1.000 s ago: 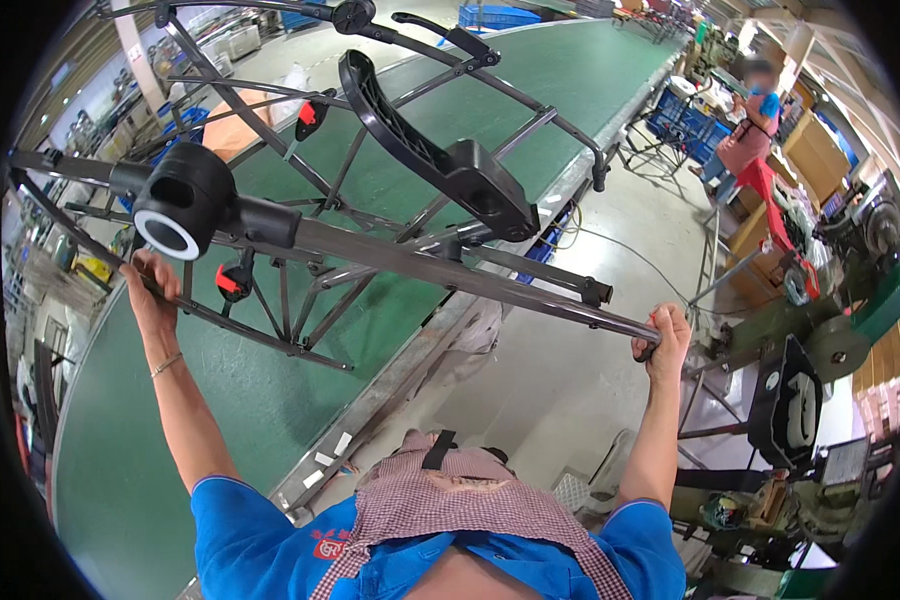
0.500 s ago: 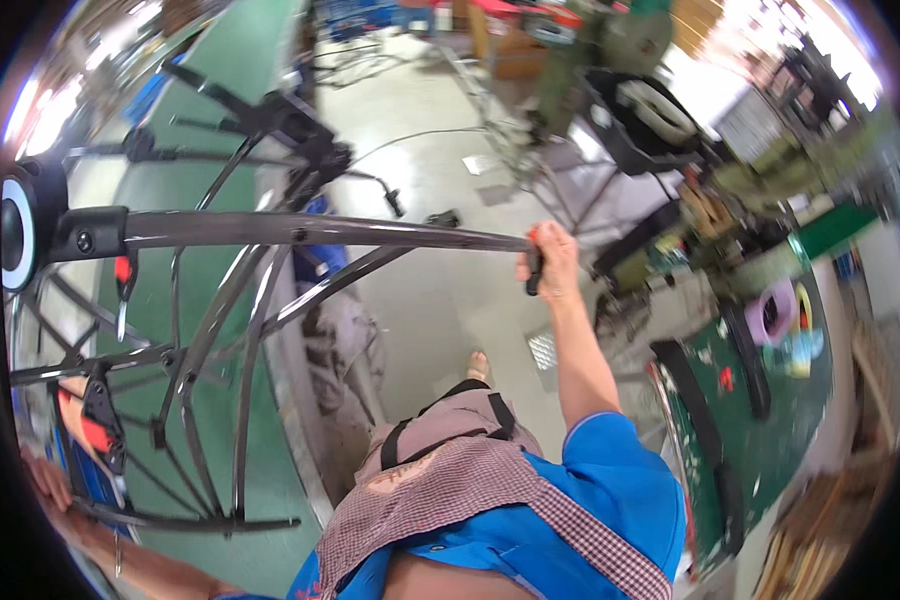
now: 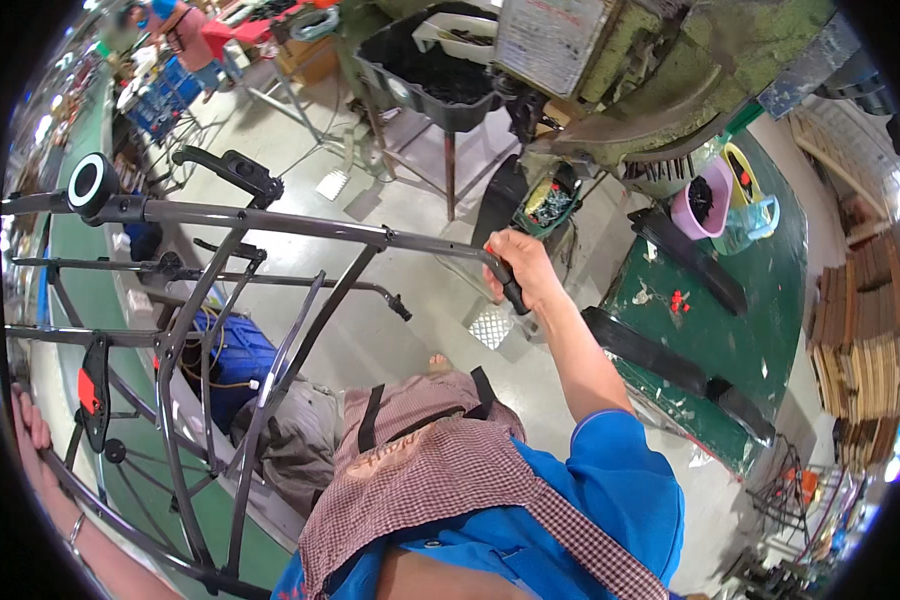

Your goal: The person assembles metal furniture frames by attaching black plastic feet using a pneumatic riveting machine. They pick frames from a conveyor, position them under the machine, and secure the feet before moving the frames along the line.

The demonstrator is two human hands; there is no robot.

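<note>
Head view: dark tubular frame (image 3: pixel 270 223) gripped at the tip of one tube

Seen from above, filling the left half of the view: an open lattice of dark, crossing tubing, held up partly over a long green bench (image 3: pixel 75 238) and partly over the pale floor (image 3: pixel 350 340). Near the upper left, a white-ringed round joint (image 3: pixel 88 187); farther down, a red-and-black latch (image 3: pixel 92 395).

Hands well apart. Right hand (image 3: pixel 522 268) wrapped tightly around the bent end of the upper tube (image 3: pixel 300 226), with a black end piece (image 3: pixel 515 297) poking out below the palm. Left hand (image 3: pixel 32 430) at the far left rim, beside the lower curved tube (image 3: pixel 100 508); partly cut off there, so impossible to tell whether closed around it or merely touching.

Handling, as a judgement: probably hollow metal, so moderate in weight but bulky and awkward to balance. Stiff by the look of it, with little give along each tube. Glossy finish, perhaps slightly slippery under bare skin. Possible swing or folding at the round joint and at the black plastic arm (image 3: pixel 232 172), hence a risk of pinched fingers; plastic parts likely easier to scuff than the metal.

Best hold, probably: bare stretches of tube, widely spaced against twisting, clear of latch and joint.
</note>
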